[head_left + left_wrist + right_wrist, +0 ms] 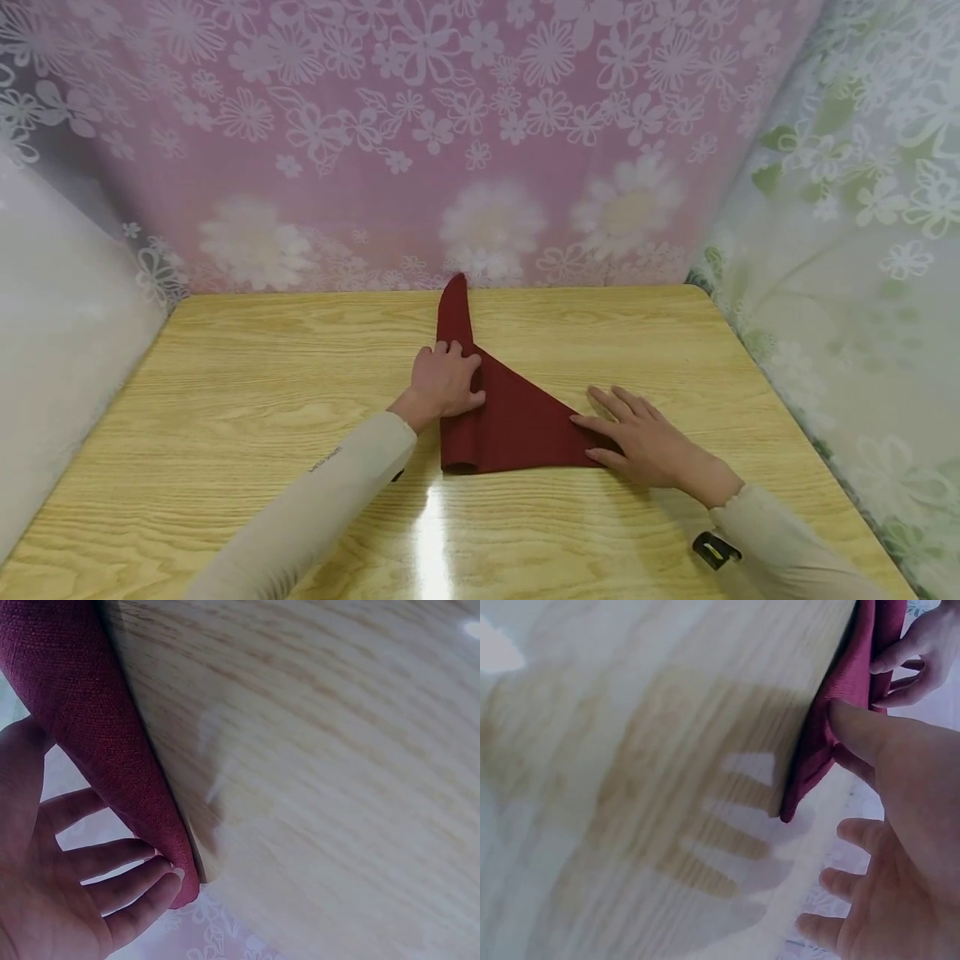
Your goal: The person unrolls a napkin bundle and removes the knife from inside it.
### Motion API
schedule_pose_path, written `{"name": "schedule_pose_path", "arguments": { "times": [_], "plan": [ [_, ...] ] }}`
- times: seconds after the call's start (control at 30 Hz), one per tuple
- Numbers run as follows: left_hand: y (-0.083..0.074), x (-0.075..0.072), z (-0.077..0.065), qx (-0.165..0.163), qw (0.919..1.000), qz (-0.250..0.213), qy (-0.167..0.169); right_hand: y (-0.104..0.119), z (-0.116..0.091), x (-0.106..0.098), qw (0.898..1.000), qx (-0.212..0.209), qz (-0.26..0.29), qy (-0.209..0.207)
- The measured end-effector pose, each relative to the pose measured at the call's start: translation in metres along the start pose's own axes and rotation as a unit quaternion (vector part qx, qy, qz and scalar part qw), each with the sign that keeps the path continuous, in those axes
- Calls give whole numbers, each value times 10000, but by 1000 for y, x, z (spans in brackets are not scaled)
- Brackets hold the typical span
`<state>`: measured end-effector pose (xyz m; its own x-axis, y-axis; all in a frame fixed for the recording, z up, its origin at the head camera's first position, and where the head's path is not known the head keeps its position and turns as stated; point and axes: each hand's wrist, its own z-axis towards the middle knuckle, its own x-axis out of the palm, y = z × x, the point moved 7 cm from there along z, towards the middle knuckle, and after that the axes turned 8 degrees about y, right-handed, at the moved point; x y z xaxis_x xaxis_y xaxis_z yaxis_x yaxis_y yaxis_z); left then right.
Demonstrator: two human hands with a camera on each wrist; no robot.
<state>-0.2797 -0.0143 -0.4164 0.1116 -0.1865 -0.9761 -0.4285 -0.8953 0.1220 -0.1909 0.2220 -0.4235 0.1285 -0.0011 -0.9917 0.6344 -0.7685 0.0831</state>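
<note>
A dark red cloth (pixel 525 421) lies on the wooden table in the head view, its left side rolled into a tube and its right side flat, tapering to a corner. A narrow tail of it points toward the back edge. My left hand (pixel 446 382) rests on the rolled part with fingers spread. In the left wrist view its fingertips touch the side of the red roll (pixel 112 742). At the right corner, my right hand (pixel 648 442) lies with thumb and index finger touching the fabric. The right wrist view shows its other fingers (pixel 855 885) extended off the cloth.
The wood-grain table (pixel 300 358) carries the cloth and reflects light near its front. A pink floral curtain (pixel 495 150) hangs behind it, and a pale floral sheet (pixel 862 250) stands along the right. A dark strap piece (pixel 716 550) shows under the right sleeve.
</note>
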Motion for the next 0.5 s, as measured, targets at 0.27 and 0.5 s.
{"name": "schedule_pose_path", "arguments": {
  "times": [0.27, 0.5],
  "plan": [
    [1, 2, 0, -22, 9998, -153, 110, -5, -7, 11, 9968, 492, 234, 592],
    [3, 3, 0, -54, 9994, -320, 133, -6, -5, 9, 9979, 447, 171, 426]
  ]
}}
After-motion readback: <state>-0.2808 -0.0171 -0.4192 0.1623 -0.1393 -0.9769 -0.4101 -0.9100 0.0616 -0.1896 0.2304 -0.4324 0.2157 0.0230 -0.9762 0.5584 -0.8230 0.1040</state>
